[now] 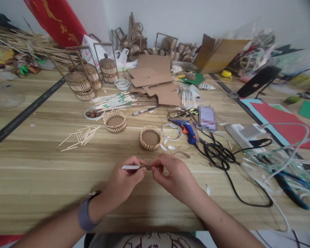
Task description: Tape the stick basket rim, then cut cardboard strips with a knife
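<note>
My left hand [127, 175] and my right hand [176, 175] meet low over the table. Both have their fingertips pinched on a narrow brown strip [146, 166]. A white strip end [130, 167] sticks out to the left across my left fingers; I cannot tell whether it is part of the brown one. Just beyond my hands stands a round basket [150, 147] with a brown base and a ring of short wooden sticks. A similar basket [115, 129] sits farther left. White rings [172, 132] lie right of the nearer basket.
Loose wooden sticks [80, 137] lie at left. A blue glue gun [187, 129] rests at right beside a coiled black cable [219, 155] and a power strip [244, 137]. Cardboard sheets [152, 74] and finished lidded baskets [80, 84] stand behind; pliers [290, 189] lie far right.
</note>
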